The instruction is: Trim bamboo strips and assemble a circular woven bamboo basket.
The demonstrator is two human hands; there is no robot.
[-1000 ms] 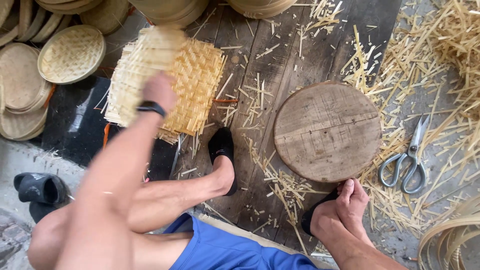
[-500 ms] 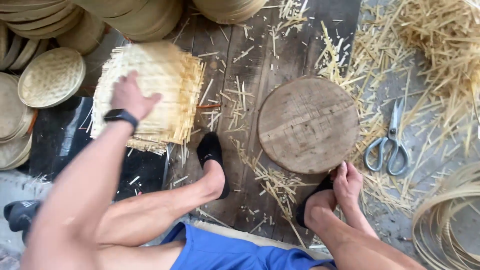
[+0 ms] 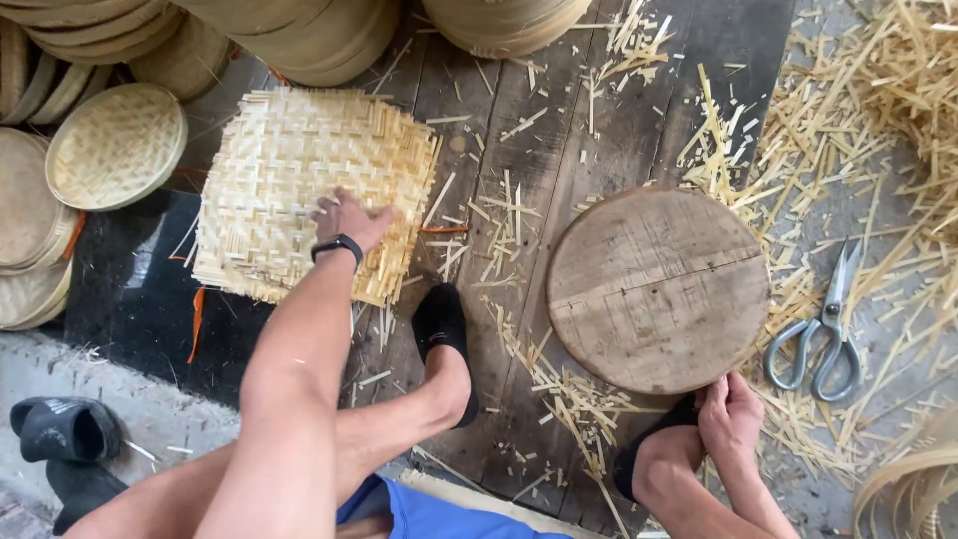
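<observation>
Two bare hands in view: left hand [image 3: 349, 220] flat on woven mat [image 3: 299, 190], fingers [image 3: 327, 206] spread and pressing, nothing gripped. Mat lying on dark floor boards [image 3: 519, 150], lower left corner over a black sheet [image 3: 130, 289], just beside round basket tray [image 3: 115, 145]. Right hand [image 3: 730, 417] resting loosely curled at right ankle, touching edge of round wooden block [image 3: 659, 289], holding nothing as far as visible. Scissors [image 3: 823, 329] lying apart on straw litter [image 3: 878, 120], right of block. Risks, as judged: loose strip ends at mat's near edge could fray or slip out if pressed hand slides; splinters likely for bare palm; scattered offcuts underfoot could shift mat.
</observation>
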